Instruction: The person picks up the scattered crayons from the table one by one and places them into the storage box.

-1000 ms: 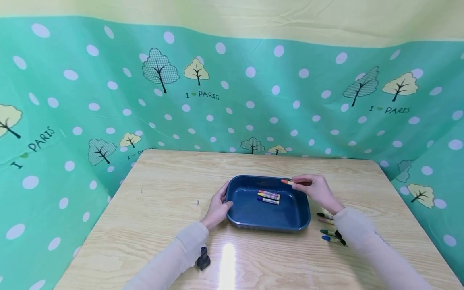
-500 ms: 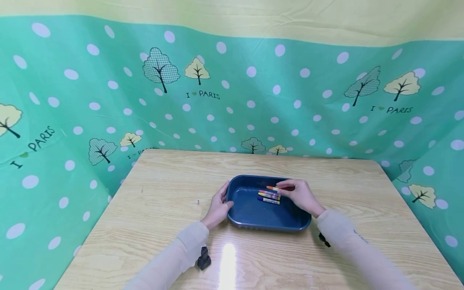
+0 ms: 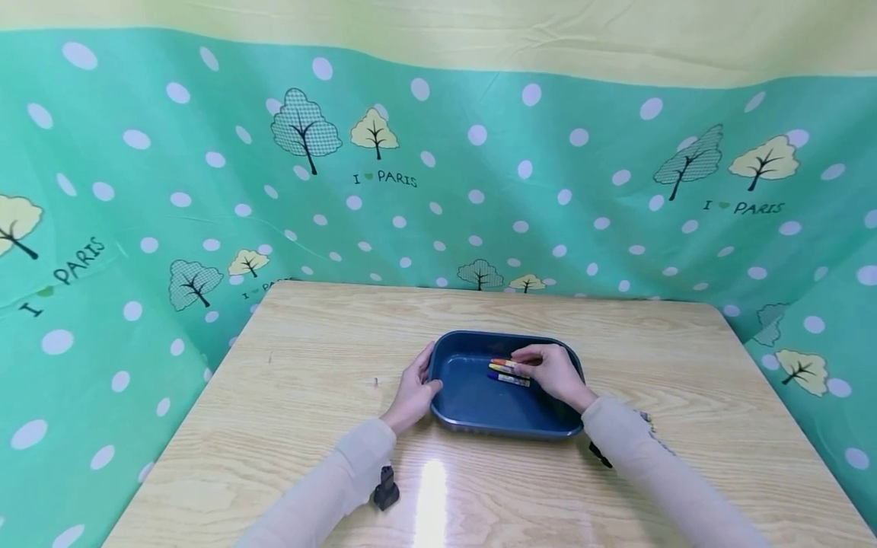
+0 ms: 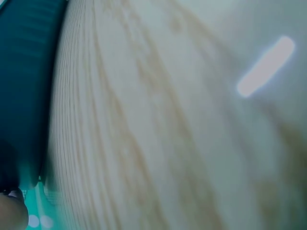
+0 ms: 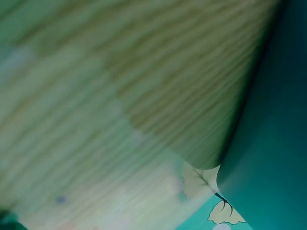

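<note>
A dark blue rectangular tray (image 3: pixel 479 407) rests on the table in the head view. My left hand (image 3: pixel 413 392) grips its left wall, thumb at the rim. Inside the tray, my right hand (image 3: pixel 553 374) pinches an orange crayon (image 3: pixel 501 361) low over the tray's floor, its far end hidden by the fingers. Just nearer lie a yellow crayon (image 3: pixel 502 368) and a dark purple crayon (image 3: pixel 508 379), partly covered by the hand. The left wrist view catches the tray's outer wall (image 4: pixel 24 86) and a fingertip (image 4: pixel 12 211); the right wrist view has the tray's other side (image 5: pixel 268 143).
The wood-grain table (image 3: pixel 308 365) extends around the tray. A green dotted curtain (image 3: pixel 411 190) hangs behind and at both sides. Black wrist-worn devices show under the left sleeve (image 3: pixel 322 479) and right sleeve (image 3: pixel 658 464). The right sleeve covers the table area right of the tray.
My right hand has carried the orange crayon from the tray's back right rim leftward and down beside the other crayons. The right sleeve now covers the crayons on the table. My left hand stays put.
</note>
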`<action>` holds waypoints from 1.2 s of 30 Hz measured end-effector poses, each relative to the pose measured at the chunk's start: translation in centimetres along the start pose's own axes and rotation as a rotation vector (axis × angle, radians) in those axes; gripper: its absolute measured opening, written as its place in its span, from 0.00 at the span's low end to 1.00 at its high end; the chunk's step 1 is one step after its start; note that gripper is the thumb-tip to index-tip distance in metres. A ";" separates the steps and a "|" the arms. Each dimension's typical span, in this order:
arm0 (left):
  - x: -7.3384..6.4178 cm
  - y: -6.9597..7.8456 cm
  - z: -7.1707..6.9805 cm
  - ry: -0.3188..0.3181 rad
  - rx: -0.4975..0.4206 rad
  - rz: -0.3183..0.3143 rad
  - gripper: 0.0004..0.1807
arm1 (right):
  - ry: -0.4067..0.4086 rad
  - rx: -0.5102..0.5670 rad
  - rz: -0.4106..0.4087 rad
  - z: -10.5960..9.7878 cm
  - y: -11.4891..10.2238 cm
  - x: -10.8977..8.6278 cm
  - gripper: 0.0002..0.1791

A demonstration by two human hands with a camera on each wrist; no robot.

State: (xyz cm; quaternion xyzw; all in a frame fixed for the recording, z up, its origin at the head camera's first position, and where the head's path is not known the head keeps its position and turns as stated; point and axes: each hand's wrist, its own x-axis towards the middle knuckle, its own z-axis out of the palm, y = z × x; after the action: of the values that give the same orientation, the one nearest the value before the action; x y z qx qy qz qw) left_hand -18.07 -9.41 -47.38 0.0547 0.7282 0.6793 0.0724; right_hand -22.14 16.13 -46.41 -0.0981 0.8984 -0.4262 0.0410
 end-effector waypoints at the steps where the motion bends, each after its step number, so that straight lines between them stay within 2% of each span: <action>1: 0.2 -0.3 0.0 0.003 -0.003 0.002 0.39 | -0.001 -0.004 -0.005 0.0 0.1 0.0 0.11; 5: 0.8 -1.6 0.1 0.021 0.010 0.005 0.40 | -0.014 0.002 -0.002 0.0 0.3 0.1 0.11; 11: 0.9 -2.0 0.1 0.039 0.015 0.041 0.40 | -0.036 -0.004 -0.014 0.2 0.3 0.0 0.12; 19: -0.3 0.8 0.1 0.015 -0.008 0.019 0.38 | -0.043 0.032 -0.024 0.2 0.2 0.0 0.14; 26: 0.8 -1.5 0.1 0.043 0.016 0.002 0.40 | -0.041 0.027 -0.016 0.0 0.1 0.1 0.15; 32: 0.9 -1.9 0.2 0.044 0.035 0.025 0.39 | -0.039 0.096 0.017 -0.3 0.2 0.0 0.15; 36: 0.9 -1.9 0.2 0.046 0.025 0.013 0.39 | -0.032 0.125 0.014 -0.5 0.2 -0.1 0.16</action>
State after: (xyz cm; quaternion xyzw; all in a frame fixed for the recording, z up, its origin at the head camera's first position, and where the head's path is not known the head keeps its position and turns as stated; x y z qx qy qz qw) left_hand -18.93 -9.17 -49.36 0.0449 0.7376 0.6719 0.0505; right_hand -22.16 16.66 -46.22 -0.0960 0.8699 -0.4795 0.0644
